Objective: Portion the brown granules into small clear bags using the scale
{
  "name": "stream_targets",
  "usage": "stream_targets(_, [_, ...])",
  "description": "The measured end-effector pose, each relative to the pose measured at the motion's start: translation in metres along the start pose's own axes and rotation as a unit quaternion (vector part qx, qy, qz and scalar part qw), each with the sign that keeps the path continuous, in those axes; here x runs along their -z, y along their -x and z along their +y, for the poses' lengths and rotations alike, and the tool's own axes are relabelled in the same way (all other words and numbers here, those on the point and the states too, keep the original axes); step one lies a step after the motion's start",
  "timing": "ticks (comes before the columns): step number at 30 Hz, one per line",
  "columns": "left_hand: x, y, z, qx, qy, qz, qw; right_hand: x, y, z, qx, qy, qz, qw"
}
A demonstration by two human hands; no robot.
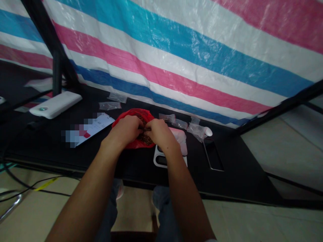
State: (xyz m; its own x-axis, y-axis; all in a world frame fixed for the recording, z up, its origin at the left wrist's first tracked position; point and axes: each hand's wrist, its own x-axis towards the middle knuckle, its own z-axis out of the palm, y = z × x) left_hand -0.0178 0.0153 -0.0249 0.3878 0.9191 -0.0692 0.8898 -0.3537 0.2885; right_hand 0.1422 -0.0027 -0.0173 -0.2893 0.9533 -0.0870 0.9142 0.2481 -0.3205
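Observation:
A red plastic bag [133, 144] lies spread open on the black table, with small brown dried pieces [145, 138] inside; their exact kind is too small to tell. Both hands reach into it from the near side. My left hand [128, 129] rests over the bag's left part, its fingers curled down among the pieces. My right hand [159, 131] comes in from the right, fingertips pinched together close to the left ones. What the fingertips hold is hidden. Just under my right wrist sits a small white scale [159, 162], with a pink tray [183, 145] on it.
Several small clear plastic bags [198, 130] lie behind and right of the scale, near a white spoon [208, 131]. A dark phone [214, 156] lies at right. Left are a partly blurred device [97, 126] and a white power bank [57, 104]. A striped tarp [176, 60] hangs behind.

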Motion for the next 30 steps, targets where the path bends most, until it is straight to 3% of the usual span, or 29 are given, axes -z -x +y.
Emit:
stream_targets(10, [-0.002, 0.000, -0.006, 0.008, 0.039, 0.007, 0.999, 0.003, 0.002, 0.000, 0.011, 0.003, 0.010, 1.000])
stream_targets(17, [0.001, 0.001, -0.008, 0.001, 0.048, 0.014, 0.999, 0.037, 0.029, 0.021, 0.025, -0.032, 0.071, 0.997])
stream_targets(23, [-0.002, -0.003, -0.010, -0.007, 0.047, 0.029, 0.998, 0.069, 0.070, 0.049, -0.068, -0.006, 0.117, 0.991])
stream_targets(30, [0.007, -0.003, 0.001, -0.007, 0.048, 0.053, 0.997, 0.072, 0.085, 0.062, -0.126, -0.007, 0.084, 0.988])
